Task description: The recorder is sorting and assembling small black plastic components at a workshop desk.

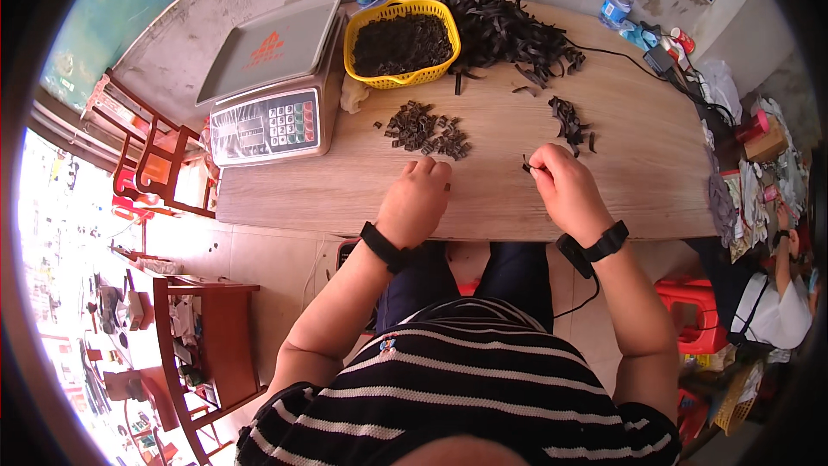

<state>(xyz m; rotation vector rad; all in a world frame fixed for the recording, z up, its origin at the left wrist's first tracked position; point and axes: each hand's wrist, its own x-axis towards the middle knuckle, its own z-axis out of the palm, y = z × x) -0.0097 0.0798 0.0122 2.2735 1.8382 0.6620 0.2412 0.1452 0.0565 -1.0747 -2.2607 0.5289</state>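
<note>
My right hand (567, 188) pinches a short black strip (526, 165) between thumb and fingertips, just above the wooden table. Beyond it lies a small heap of loose black strips (569, 121). My left hand (416, 201) is closed with its knuckles up, near the table's front edge. A tiny dark bit shows beside its thumb side; the fingertips are hidden, so what they hold is unclear. Just past the left hand is a pile of small dark folded pieces (429, 130). The yellow basket (404, 80) behind it is filled with similar dark pieces.
A weighing scale (267, 125) stands at the table's left. A large heap of black strips (509, 30) lies at the back. Water bottles (616, 2) and cables (690, 91) sit along the rear and right. Another person (770, 311) is at the far right, near a red stool (693, 315).
</note>
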